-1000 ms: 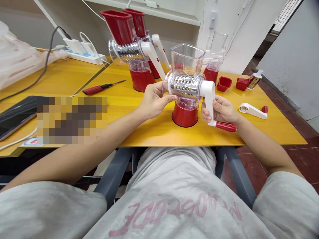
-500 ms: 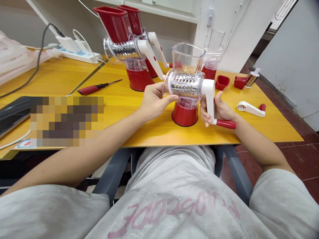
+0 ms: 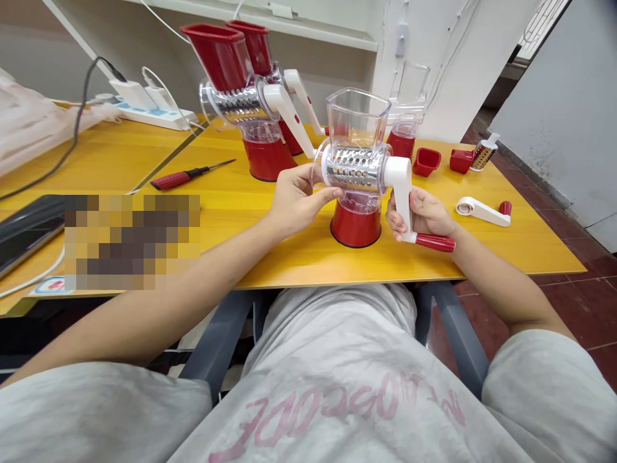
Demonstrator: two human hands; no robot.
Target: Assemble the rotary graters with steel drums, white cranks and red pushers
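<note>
Evidently, the left hand (image 3: 299, 200) is pinching the rotary drum grater (image 3: 355, 166) near the front edge of the bench (image 3: 289, 267); the right hand (image 3: 430, 211) is holding its white crank (image 3: 401, 193), where keeping alignment should help.

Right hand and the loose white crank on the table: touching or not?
Apart. The head view shows a strip of yellow tabletop between the right hand and the loose white crank.

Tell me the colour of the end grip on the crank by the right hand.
The end grip is red, showing best in the head view.
</note>
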